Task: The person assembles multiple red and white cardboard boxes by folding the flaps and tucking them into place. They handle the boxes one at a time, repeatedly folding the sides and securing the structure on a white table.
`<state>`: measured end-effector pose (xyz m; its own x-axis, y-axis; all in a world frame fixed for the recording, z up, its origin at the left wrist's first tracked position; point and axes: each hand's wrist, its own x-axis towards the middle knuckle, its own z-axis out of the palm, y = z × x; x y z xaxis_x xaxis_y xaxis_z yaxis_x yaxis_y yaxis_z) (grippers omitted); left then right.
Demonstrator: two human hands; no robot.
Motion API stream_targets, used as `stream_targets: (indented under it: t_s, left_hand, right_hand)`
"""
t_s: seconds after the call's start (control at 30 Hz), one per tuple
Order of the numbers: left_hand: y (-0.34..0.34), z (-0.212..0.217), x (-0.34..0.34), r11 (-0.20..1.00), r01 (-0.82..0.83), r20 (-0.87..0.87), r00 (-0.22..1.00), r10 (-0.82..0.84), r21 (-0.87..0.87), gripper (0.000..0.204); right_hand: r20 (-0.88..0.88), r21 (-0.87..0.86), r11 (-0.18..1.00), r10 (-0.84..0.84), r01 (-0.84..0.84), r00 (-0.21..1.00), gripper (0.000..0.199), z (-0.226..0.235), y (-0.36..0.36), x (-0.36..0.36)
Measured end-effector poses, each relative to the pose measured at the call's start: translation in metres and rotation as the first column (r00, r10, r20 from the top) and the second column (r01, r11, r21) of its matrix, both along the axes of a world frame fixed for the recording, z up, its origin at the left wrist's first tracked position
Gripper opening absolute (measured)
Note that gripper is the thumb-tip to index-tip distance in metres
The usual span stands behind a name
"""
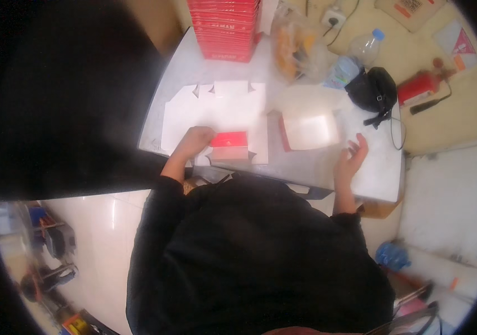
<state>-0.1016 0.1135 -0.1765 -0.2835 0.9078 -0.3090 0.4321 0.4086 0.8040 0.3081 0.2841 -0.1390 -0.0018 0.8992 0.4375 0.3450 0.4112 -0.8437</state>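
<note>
Two hands work at the grey surface [316, 167]: the left hand [196, 139], fingers curled, presses a red flap [229, 139] on the flat white carton blank [216, 111]; the right hand [352, 159] hovers, fingers spread, beside a half-folded box [309, 129].

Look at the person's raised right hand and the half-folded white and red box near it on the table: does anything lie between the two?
Nothing visible does. The right hand hovers open just right of the half-folded box, with only bare table between them. The left hand rests on the flat carton blank, beside its red flap.
</note>
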Motion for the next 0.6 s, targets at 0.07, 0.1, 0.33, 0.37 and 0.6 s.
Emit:
stream_targets:
  t_s: [0.07, 0.1, 0.33, 0.37, 0.6]
  left_hand:
    - [0.001, -0.012, 0.0, 0.997, -0.079, 0.066, 0.995, 0.077, 0.02, 0.022]
    - [-0.003, -0.017, -0.002, 0.993, -0.113, 0.114, 0.987, 0.11, 0.025, 0.021]
    - [-0.01, 0.026, 0.026, 0.999, -0.038, 0.158, 0.987, 0.039, -0.008, 0.018]
    - [-0.008, 0.028, 0.028, 1.0, -0.014, 0.162, 0.987, 0.013, 0.005, 0.017]
    - [-0.009, 0.013, 0.015, 0.997, 0.068, 0.195, 0.979, -0.062, -0.024, 0.015]
  right_hand:
    - [0.094, 0.104, 0.99, 0.086, -0.095, 0.992, 0.046, 0.013, -0.012, -0.018]
    - [0.142, 0.149, 0.977, 0.131, -0.152, 0.981, 0.041, 0.017, -0.018, -0.03]
    - [0.37, -0.205, 0.618, 0.767, -0.759, 0.525, 0.03, 0.032, -0.051, -0.13]
    - [0.351, -0.227, 0.591, 0.791, -0.774, 0.501, 0.031, 0.031, -0.051, -0.144]
    - [0.153, -0.689, 0.147, 0.987, -0.709, 0.056, 0.034, 0.001, -0.016, -0.205]
